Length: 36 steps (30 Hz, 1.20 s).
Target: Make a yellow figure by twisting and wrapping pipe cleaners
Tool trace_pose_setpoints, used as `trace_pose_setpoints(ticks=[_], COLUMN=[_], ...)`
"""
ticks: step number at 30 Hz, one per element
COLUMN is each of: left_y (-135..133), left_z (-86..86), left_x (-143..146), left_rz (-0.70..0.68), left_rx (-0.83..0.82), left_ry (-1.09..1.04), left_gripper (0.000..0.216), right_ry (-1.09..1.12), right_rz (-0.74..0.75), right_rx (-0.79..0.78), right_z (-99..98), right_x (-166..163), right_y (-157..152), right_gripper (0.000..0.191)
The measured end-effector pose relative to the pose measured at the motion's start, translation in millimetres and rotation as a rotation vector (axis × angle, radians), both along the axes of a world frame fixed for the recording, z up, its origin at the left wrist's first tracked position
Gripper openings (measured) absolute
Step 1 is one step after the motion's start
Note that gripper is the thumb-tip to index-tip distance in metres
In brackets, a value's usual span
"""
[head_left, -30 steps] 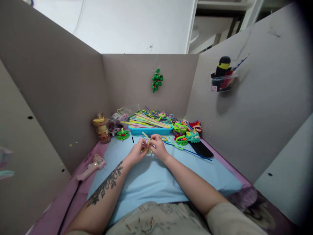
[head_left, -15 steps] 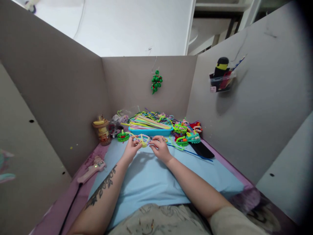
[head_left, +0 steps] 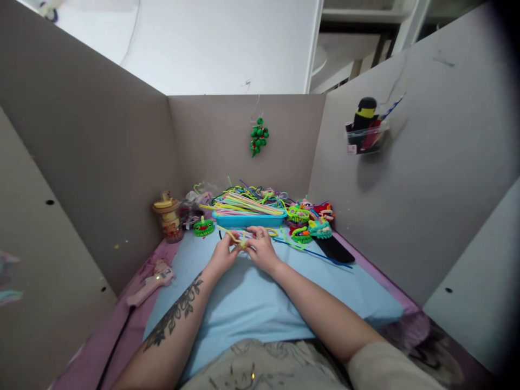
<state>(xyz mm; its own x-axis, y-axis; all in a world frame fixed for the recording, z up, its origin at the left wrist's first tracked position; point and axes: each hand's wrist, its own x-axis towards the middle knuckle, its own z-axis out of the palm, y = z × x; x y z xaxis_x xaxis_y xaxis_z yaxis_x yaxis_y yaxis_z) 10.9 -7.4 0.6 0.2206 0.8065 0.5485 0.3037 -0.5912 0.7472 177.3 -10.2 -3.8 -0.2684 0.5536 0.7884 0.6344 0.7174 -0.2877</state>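
Both my hands meet over the blue cloth, pinching a piece of bent yellow and lilac pipe cleaners (head_left: 243,245). My left hand (head_left: 222,253) grips its left side, and a loose yellow end sticks up past the fingers toward the upper left. On the other side, my right hand (head_left: 262,250) has thumb and fingers closed on the same piece. Much of the piece is hidden behind the fingers. Just beyond the hands stands a blue tray (head_left: 247,220) heaped with pastel pipe cleaners (head_left: 244,203).
A pink glue gun (head_left: 152,284) with a black cord lies at left, near a lidded cup (head_left: 169,219). A green pipe-cleaner figure (head_left: 203,226) sits left of the tray. At right are several colourful figures (head_left: 320,228), a black phone-like slab (head_left: 335,250) and long blue pipe cleaners (head_left: 320,254). Grey panels (head_left: 239,151) enclose the table.
My hands have drawn closer together and slightly nearer to me. The yellow and lilac piece, spread open between them before, is now bunched up and mostly covered by fingers.
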Motion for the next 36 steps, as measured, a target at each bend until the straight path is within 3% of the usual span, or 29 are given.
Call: trace_pose_setpoints(ticks=[5,8,12,16,20,23,26,30,36], left_y=[-4,2,11,11,7,6,2,-7,-11], left_z=[1.8,-0.3,-2.9,-1.6,-0.7,0.5,4.3,10.5,16.1], left_x=[-1,-3,-8,-8,-7,-9,-9,-5,-3], left_rz=[0.08,0.141,0.185,0.019,-0.093,0.06,0.246,0.132,0.07], left_rx=[0.06,0.001,-0.154,-0.301,-0.308,-0.187,0.076,0.335,0.468], left_ry=[0.245,0.134,-0.1,-0.19,-0.169,-0.051,0.2,0.464,0.688], left_gripper=[0.01,0.016,0.018,0.022,0.021,0.017,0.009,0.012,0.017], right_ry=[-0.015,0.033,0.105,0.05,-0.019,-0.059,-0.086,-0.117,-0.183], right_rz=[-0.008,0.016,0.017,-0.005,-0.012,-0.038,-0.076,-0.085,-0.056], right_rx=[0.019,0.012,-0.004,0.028,0.043,0.045,0.037,0.037,0.061], right_z=[-1.5,-0.1,2.4,2.0,1.0,1.0,0.2,-2.7,-5.0], right_x=[2,2,6,10,10,10,9,9,9], right_y=[3,2,2,3,5,5,5,6,9], right_gripper=[0.009,0.009,0.03,0.023,0.014,0.013,0.012,0.011,0.011])
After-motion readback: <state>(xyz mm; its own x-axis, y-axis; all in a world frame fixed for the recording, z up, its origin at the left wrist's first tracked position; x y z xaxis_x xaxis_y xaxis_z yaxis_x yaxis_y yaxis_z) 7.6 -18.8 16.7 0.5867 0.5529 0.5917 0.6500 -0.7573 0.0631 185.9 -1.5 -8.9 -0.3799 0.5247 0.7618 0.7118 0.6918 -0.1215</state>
